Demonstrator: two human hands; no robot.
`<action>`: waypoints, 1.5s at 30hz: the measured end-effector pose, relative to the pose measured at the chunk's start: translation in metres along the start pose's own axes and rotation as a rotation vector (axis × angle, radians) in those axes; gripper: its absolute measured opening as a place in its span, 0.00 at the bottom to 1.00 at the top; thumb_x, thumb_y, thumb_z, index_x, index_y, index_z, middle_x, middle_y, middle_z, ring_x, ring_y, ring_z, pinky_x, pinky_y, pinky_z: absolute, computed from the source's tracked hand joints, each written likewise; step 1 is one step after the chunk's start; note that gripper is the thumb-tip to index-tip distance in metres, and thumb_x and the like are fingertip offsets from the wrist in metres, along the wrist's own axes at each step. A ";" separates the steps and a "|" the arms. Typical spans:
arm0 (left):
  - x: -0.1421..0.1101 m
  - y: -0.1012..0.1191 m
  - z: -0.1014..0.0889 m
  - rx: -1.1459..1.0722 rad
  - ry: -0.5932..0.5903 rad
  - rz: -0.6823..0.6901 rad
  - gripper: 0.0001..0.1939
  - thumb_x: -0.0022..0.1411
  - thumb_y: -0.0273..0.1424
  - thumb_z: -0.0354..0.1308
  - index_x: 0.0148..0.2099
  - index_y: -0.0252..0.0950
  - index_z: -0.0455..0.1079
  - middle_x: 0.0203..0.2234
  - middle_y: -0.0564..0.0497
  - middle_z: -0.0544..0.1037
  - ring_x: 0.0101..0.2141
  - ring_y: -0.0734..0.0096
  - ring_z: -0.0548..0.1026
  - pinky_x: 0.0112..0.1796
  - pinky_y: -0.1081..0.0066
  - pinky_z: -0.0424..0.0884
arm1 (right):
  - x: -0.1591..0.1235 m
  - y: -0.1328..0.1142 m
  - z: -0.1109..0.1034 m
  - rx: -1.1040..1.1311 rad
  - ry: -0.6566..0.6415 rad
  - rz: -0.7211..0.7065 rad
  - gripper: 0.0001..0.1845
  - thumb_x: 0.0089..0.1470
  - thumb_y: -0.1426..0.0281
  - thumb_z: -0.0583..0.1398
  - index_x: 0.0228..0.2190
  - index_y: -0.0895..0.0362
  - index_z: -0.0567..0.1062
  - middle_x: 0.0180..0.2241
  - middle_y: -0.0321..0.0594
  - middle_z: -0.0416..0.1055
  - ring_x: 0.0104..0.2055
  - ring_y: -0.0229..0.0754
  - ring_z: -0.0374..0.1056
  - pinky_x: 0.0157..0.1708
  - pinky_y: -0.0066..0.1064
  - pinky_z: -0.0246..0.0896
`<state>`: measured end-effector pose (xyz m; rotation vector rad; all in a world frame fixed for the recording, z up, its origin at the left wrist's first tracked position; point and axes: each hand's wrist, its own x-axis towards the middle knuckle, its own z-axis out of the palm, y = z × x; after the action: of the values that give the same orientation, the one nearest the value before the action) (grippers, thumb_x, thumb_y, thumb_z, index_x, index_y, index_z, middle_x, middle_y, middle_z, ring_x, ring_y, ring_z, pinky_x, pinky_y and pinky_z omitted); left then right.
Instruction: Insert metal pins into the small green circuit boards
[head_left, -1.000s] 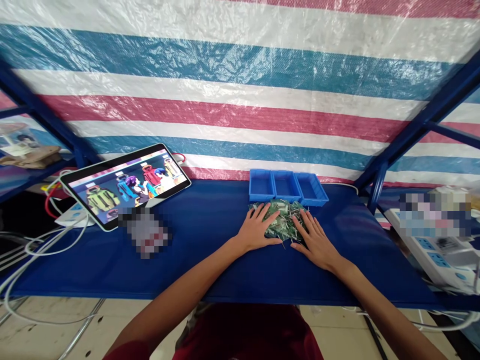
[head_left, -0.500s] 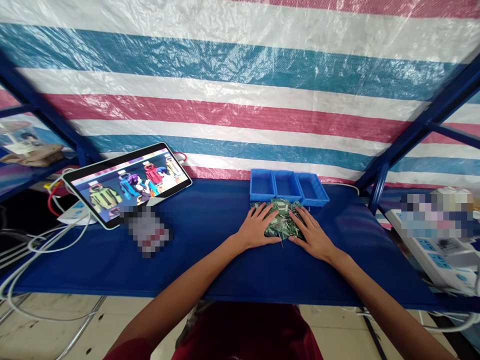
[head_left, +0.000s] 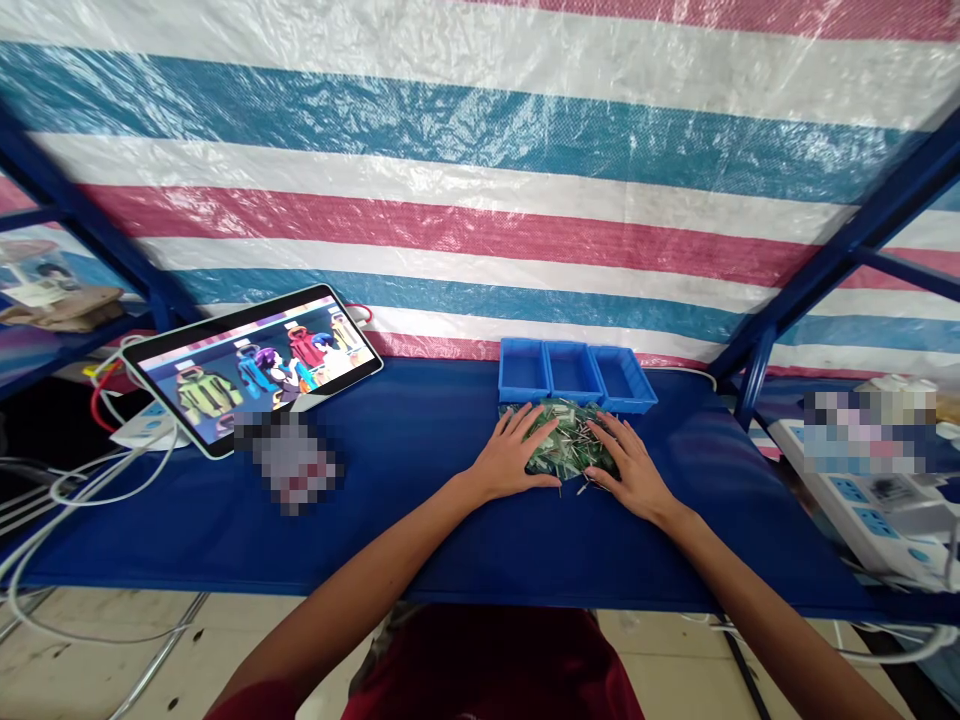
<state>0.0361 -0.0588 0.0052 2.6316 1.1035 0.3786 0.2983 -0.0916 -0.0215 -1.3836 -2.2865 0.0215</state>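
Note:
A pile of small mixed pieces (head_left: 566,445), green, clear and metallic with thin pin-like bits, lies on the blue table; their exact kind is too small to make out. My left hand (head_left: 514,455) rests on the pile's left side, palm down with fingers spread. On the right side, my right hand (head_left: 628,468) touches the pile, its fingers also stretched and apart. A few thin pins stick out toward me between the two thumbs. Just behind the pile stand three joined blue trays (head_left: 574,372), side by side.
A tablet (head_left: 259,365) playing a cartoon leans at the left, with white cables (head_left: 97,490) beside it. A blurred item (head_left: 296,465) lies before it. White power strips (head_left: 862,510) sit at the right. A striped tarp (head_left: 480,170) hangs behind the blue table (head_left: 360,510).
My right hand has shifted slightly to the right, uncovering more of the pile. Some pins near its thumb have moved. My left hand is almost where it was.

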 end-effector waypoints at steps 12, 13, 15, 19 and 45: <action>0.002 -0.004 -0.005 -0.106 0.435 0.023 0.17 0.70 0.39 0.46 0.53 0.38 0.70 0.52 0.44 0.71 0.54 0.59 0.68 0.54 0.60 0.64 | 0.073 -0.003 -0.025 0.105 -0.007 0.391 0.16 0.55 0.62 0.56 0.32 0.57 0.81 0.21 0.40 0.74 0.26 0.43 0.69 0.29 0.31 0.58; 0.002 -0.005 -0.005 -0.110 0.455 0.034 0.16 0.70 0.38 0.47 0.51 0.38 0.70 0.51 0.44 0.72 0.53 0.60 0.69 0.53 0.61 0.64 | 0.079 -0.002 -0.025 0.087 -0.037 0.409 0.15 0.54 0.63 0.57 0.31 0.57 0.81 0.21 0.40 0.75 0.26 0.43 0.69 0.28 0.30 0.57; 0.002 -0.005 -0.004 -0.112 0.475 0.049 0.14 0.70 0.36 0.47 0.50 0.38 0.71 0.50 0.44 0.73 0.52 0.61 0.70 0.52 0.61 0.65 | 0.086 -0.001 -0.023 0.069 -0.088 0.418 0.13 0.52 0.65 0.58 0.30 0.57 0.82 0.22 0.41 0.76 0.27 0.44 0.70 0.28 0.30 0.56; 0.001 -0.006 -0.003 -0.125 0.507 0.062 0.12 0.70 0.33 0.49 0.48 0.37 0.71 0.48 0.45 0.74 0.51 0.62 0.71 0.50 0.62 0.65 | 0.091 0.001 -0.016 0.094 -0.127 0.412 0.11 0.50 0.67 0.59 0.28 0.56 0.82 0.23 0.40 0.76 0.27 0.43 0.70 0.30 0.30 0.57; 0.039 0.002 0.002 -0.447 0.827 0.058 0.10 0.66 0.36 0.56 0.41 0.37 0.76 0.33 0.48 0.81 0.32 0.68 0.79 0.35 0.70 0.76 | 0.094 -0.033 -0.037 0.917 0.060 0.390 0.17 0.45 0.56 0.65 0.24 0.59 0.76 0.16 0.32 0.61 0.19 0.32 0.53 0.20 0.27 0.48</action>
<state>0.0647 -0.0321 0.0097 2.1120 0.9658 1.6108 0.2492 -0.0366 0.0549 -1.2269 -1.5502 0.9947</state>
